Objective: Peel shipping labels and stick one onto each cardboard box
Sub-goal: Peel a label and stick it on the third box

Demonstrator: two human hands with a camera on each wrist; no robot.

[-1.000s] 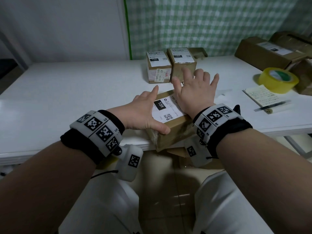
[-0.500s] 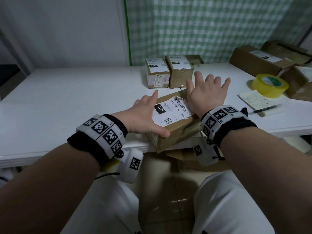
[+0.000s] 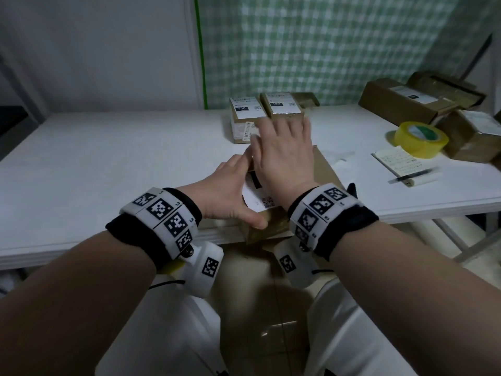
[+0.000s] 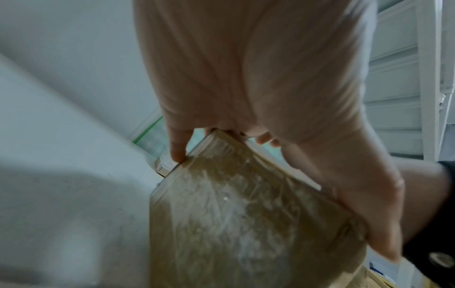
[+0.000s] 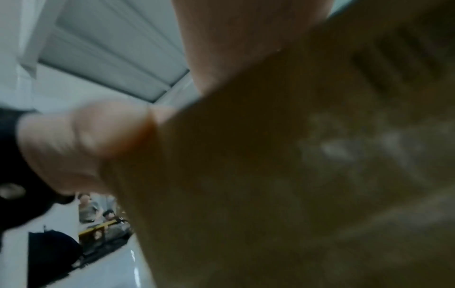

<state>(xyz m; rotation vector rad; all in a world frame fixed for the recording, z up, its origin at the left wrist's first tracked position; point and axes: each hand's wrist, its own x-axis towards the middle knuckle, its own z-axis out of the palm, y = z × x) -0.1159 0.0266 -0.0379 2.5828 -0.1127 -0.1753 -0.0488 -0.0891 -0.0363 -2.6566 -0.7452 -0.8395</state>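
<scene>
A brown cardboard box point(image 3: 322, 169) lies at the white table's front edge, one corner overhanging it. A white shipping label point(image 3: 257, 200) with a black block and a QR code sits on its top. My left hand point(image 3: 230, 191) grips the box's left side, thumb on the near corner. My right hand point(image 3: 284, 153) lies flat on the label with fingers spread, blurred, and hides most of it. In the left wrist view the left hand point(image 4: 246, 68) spans the taped box point(image 4: 234, 214). The right wrist view is filled by the blurred box point(image 5: 295, 175) under the right hand point(image 5: 234, 39).
Two small labelled boxes point(image 3: 246, 115) point(image 3: 284, 107) stand at the table's back centre. On the right are a yellow tape roll point(image 3: 418, 138), a notepad point(image 3: 397, 162) with a pen point(image 3: 412, 176), and larger boxes point(image 3: 401, 104). More cardboard shows below the table edge.
My right hand has slid left from the box's right side onto the label and now covers it. My left hand has kept its grip on the box.
</scene>
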